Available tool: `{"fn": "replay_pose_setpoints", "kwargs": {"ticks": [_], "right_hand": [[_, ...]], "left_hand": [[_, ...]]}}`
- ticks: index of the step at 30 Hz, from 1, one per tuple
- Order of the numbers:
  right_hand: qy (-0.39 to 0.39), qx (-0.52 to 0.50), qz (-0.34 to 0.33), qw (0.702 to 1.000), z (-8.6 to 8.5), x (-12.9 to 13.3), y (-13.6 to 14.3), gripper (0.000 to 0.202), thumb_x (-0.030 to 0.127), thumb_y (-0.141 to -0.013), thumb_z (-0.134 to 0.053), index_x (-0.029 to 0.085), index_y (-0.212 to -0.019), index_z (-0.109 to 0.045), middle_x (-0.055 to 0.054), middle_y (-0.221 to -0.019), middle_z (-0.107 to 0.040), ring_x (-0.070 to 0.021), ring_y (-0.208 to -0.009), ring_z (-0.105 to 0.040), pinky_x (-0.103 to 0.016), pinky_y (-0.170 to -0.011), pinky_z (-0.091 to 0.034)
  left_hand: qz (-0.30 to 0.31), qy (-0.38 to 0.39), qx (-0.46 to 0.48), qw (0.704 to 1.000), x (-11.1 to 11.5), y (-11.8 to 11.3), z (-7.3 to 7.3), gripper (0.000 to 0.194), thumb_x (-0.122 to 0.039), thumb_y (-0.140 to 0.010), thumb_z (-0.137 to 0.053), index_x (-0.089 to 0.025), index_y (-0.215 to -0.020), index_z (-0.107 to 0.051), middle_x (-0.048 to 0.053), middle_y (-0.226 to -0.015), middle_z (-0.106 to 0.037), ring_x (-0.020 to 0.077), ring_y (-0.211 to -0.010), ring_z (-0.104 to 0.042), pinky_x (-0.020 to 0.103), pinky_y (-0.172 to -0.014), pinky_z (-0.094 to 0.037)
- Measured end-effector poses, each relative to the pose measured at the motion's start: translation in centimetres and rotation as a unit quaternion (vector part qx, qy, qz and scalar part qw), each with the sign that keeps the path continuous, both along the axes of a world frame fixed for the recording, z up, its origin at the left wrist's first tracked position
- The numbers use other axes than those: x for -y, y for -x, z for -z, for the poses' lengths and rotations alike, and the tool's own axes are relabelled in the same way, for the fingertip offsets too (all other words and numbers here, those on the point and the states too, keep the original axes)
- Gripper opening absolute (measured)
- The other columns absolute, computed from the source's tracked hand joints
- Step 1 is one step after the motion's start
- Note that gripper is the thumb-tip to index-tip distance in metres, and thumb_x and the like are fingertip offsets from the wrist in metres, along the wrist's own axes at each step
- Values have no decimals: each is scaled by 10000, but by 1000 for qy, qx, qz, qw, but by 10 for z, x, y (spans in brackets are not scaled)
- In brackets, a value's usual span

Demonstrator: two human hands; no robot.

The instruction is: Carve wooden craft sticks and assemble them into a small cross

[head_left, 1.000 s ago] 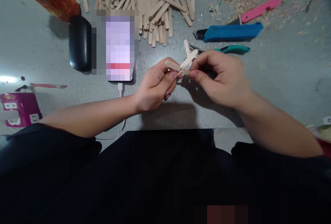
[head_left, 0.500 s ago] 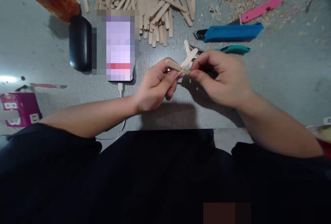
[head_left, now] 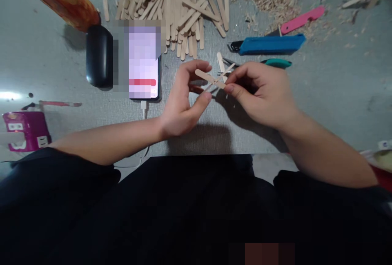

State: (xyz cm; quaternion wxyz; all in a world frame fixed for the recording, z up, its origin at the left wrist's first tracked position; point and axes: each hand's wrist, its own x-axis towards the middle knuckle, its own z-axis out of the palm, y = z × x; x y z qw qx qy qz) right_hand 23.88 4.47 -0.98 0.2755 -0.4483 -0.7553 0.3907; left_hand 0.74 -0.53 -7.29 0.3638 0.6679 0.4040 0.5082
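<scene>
From where I stand, the cross hangs in the air on the wearer's side of the pile: one flat stick with a second, seen nearly edge-on, running across its middle. What joins the two is too small to make out.

The right hand pinches one end of the flat stick between thumb and fingertip. The left hand has its thumb and fingers spread around the other side of the cross; I can't tell whether any finger touches the wood, but it has no firm grip.

So the hold looks to rest on one pinched end. If those fingertips slip, the cross could twist or drop. The crossing stick seems unsupported, so a knock from the left hand could swing it about the joint; forcing it there could split the thin wood.

Just beyond the right hand, to the near right of the pile, lie a loose stick and a green-handled tool, partly hidden. A careless reach might snag the tool's dark tips. Right of the pile lie a blue cutter and a pink knife, whose bared blade could nick a hand groping past the cutter.
</scene>
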Motion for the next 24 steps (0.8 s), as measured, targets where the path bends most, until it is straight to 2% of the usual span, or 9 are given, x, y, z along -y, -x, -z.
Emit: {"fn": "replay_pose_setpoints", "kwargs": {"ticks": [5,8,13,16,19,24], "right_hand": [[15,0,21,1000,8,-1,4,174,443,-1003,-827,283,-965,-773,-25,-883,-777,-231,-721,-681,-428,-680,-542],[13,11,27,999,12,-1,7,153,381,-980,-849,273,-943,-747,-18,-883,-787,-232,-732,-696,-420,-676,-516],[-15,32,38,999,12,3,16,150,323,-952,-845,284,-912,-706,-4,-801,-762,-228,-677,-665,-420,-665,-500],[-41,35,31,998,13,4,21,159,378,-976,-819,290,-922,-697,-5,-793,-756,-233,-667,-661,-426,-679,-508],[-63,56,3,996,11,3,21,205,457,-1020,-762,291,-917,-700,-26,-823,-764,-255,-714,-684,-445,-726,-533],[-119,104,-21,987,6,-2,12,245,515,-1035,-698,296,-925,-707,-80,-888,-786,-309,-793,-709,-488,-760,-552]], "left_hand": [[-83,-81,-30,993,-4,3,10,774,-757,-1044,-590,-382,-1674,-342,126,-1638,-444,335,-1524,-508,536,-1121,-601],[-107,-86,-65,988,-3,3,6,733,-731,-1025,-620,-407,-1640,-386,135,-1656,-394,370,-1561,-426,584,-1140,-575],[-119,-78,-91,986,3,2,-8,589,-605,-1065,-606,-351,-1568,-436,159,-1577,-403,367,-1501,-451,577,-1087,-583],[-124,-38,-123,984,6,2,-14,537,-578,-1076,-612,-329,-1521,-443,157,-1567,-408,363,-1490,-445,586,-1095,-576],[-122,-31,-130,983,7,1,-17,519,-590,-1065,-633,-334,-1481,-458,156,-1543,-413,360,-1453,-453,584,-1055,-597],[-107,-24,-123,986,9,-2,-17,441,-444,-1071,-606,-324,-1463,-443,150,-1537,-388,316,-1389,-523,512,-998,-629]]}}
